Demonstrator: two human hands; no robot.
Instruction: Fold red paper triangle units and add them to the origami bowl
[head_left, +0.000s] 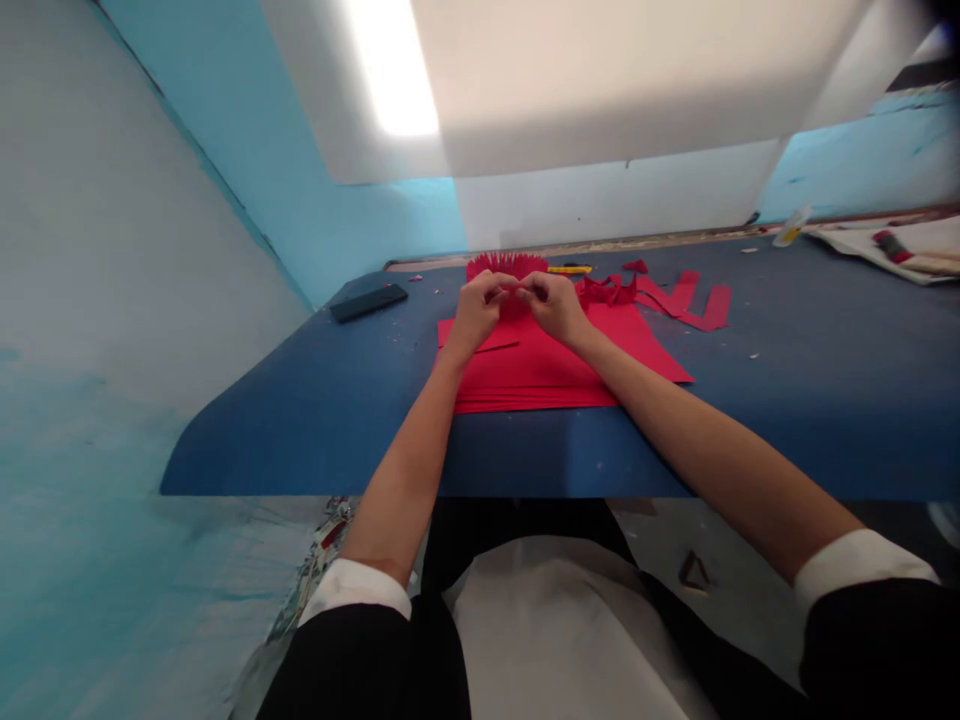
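My left hand and my right hand meet over a stack of red paper sheets. Thumb and fingers of both hands are pinched together on a small piece of red paper, mostly hidden by the fingertips. Just behind the hands stands a row of spiky red folded paper. A narrow red strip lies on the stack beside my left wrist. To the right of my right hand is a crumpled bunch of red paper.
Red paper strips lie right of the stack on the blue table. A yellow cutter is behind the hands. A black phone rests at left. Far right are a small glue bottle and a pale cloth.
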